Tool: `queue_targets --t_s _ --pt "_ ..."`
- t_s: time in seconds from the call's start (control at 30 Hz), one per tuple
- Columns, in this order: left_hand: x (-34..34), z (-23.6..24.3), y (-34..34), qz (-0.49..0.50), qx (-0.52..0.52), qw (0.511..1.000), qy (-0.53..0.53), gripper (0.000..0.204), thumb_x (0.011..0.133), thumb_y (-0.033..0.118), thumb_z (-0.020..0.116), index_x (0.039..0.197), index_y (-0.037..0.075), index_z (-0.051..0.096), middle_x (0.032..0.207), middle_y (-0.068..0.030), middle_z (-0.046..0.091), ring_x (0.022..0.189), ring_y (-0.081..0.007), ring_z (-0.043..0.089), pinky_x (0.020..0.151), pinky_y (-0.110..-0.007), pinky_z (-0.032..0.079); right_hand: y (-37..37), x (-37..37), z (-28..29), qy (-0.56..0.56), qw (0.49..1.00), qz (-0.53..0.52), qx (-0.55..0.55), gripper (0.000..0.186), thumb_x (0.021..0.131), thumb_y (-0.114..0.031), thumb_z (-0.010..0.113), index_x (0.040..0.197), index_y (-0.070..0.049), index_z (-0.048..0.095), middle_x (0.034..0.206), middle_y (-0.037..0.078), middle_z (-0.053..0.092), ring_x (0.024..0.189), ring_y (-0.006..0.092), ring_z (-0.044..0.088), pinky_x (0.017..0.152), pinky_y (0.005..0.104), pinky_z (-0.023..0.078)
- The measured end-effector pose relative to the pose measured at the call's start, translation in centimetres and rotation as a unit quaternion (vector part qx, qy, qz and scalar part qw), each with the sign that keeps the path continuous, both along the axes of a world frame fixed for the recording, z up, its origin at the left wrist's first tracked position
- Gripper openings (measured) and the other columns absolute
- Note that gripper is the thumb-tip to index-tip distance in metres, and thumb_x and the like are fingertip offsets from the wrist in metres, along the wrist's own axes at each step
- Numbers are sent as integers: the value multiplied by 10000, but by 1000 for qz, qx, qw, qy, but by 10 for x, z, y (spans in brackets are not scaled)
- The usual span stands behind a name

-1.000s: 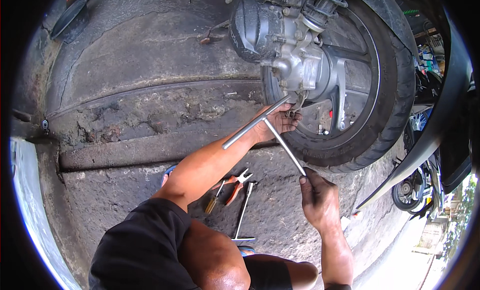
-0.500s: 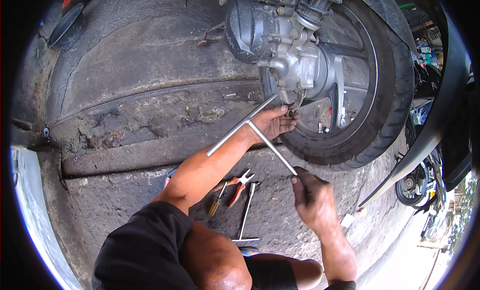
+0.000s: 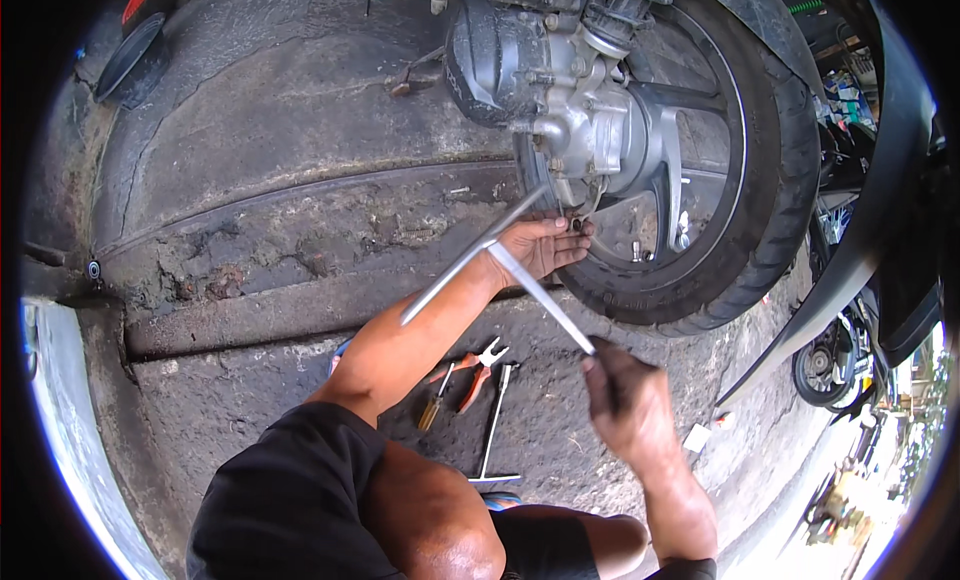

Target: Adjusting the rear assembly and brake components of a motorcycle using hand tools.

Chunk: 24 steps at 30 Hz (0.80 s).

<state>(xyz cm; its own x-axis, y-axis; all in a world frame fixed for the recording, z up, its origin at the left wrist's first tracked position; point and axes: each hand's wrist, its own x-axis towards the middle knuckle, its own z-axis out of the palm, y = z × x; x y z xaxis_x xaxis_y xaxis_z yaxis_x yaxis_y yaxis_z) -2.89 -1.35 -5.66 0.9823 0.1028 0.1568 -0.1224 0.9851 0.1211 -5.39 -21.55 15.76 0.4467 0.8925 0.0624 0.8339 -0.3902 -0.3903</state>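
Note:
My right hand (image 3: pixel 627 392) is closed round the lower end of a T-handle wrench (image 3: pixel 541 298). Its crossbar slants over my left wrist, and the head of the wrench is inside my fist, out of sight. Palm up, my left hand (image 3: pixel 540 248) pinches a small dark round part (image 3: pixel 577 223) between thumb and fingertips; its exact kind is unclear. Just above that hand is the grey metal gear case (image 3: pixel 585 130) of a scooter, with a thin cable hanging near my fingertips. The rear wheel's tire (image 3: pixel 690 305) curves round to the right of it.
Pliers with orange handles (image 3: pixel 473 390), a screwdriver with a yellowish handle (image 3: pixel 430 414) and a second T-handle wrench (image 3: pixel 493 430) lie on the rough concrete before my knees. A black basin (image 3: pixel 133 60) stands far left. At the right hangs a dark body panel (image 3: pixel 850 250).
The T-handle wrench has swung slightly, its crossbar's near end moving left and down, and it looks blurred. My left hand stays by the gear case. The whole view has shifted a little.

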Motion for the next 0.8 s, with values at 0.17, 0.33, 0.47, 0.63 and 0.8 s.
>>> queue_targets --t_s 0.17,0.33,0.47,0.63,0.8 --pt "0 -5 -1 7 -10 1000 -3 353 929 75 622 1272 19 560 1172 -147 646 1090 -268 640 991 -388 530 -1 -9 -6 8 998 -46 -50 200 933 -195 620 1053 -47 678 748 213 675 645 417 659 567 474 532" --pt "1 7 -1 7 2 1000 -17 379 936 87 612 1302 16 545 1219 -132 638 1110 -247 635 1009 -381 514 -4 32 -6 -5 992 -85 -93 210 920 -185 632 1087 -63 662 811 215 688 663 431 663 592 481 546" --pt "1 -6 2 -8 -18 1000 9 374 947 86 601 1309 21 535 1238 -144 629 1101 -256 637 1008 -380 514 2 -4 -3 -20 999 -9 -30 180 932 -181 620 1041 -49 675 785 220 679 647 415 663 567 465 545" --pt "5 -6 -5 -8 -19 1000 17 354 957 124 594 1293 24 548 1212 -125 646 1102 -246 636 1012 -389 508 1 -6 -15 -17 998 -44 -46 185 962 -156 607 939 21 655 584 185 614 480 289 627 450 404 466" --pt "-2 -7 -3 17 -15 999 -28 337 966 120 581 1293 44 554 1208 -116 645 1099 -238 638 1014 -397 512 -2 23 -13 2 989 -98 -113 167 944 -148 619 974 9 668 651 213 635 567 357 655 497 425 488"
